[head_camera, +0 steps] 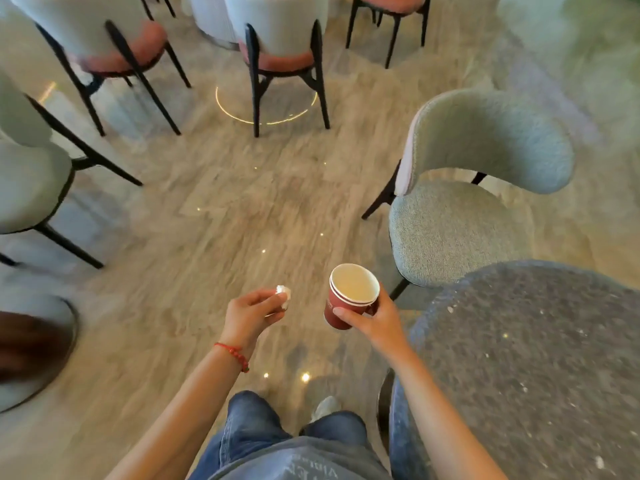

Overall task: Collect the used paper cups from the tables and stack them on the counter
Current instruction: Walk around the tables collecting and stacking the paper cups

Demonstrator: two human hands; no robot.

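— Pale wood-grain floor (214, 209) ran under the whole scene, much of it blurred. What did we record around it?

— We noted grey chairs on black legs: one (460, 216) at right, just beside a dark speckled round table (540, 358), and others with pink seats at the top edge. Another grey chair (27, 181) stood at left.

— And the cups?

— We found red cups (348, 299) held off the table, over the floor, upright with the mouth tilted slightly toward the camera. Two white rims showed, one nested inside the other. The inside looked pale; we could not tell whether any liquid remained.

— How was the grip?

— The right hand (372, 318) was wrapped round the cups' side, thumb across the front, fingers behind.

— The other hand?

— The left hand (254, 308) pinched a small white wad (284, 294) at its fingertips, well apart from the cups. We could not tell what the wad was. A red bracelet (232, 355) sat on that wrist.

— Anything below?

— Blue jeans (249, 431) and one shoe (325, 407) on the floor.
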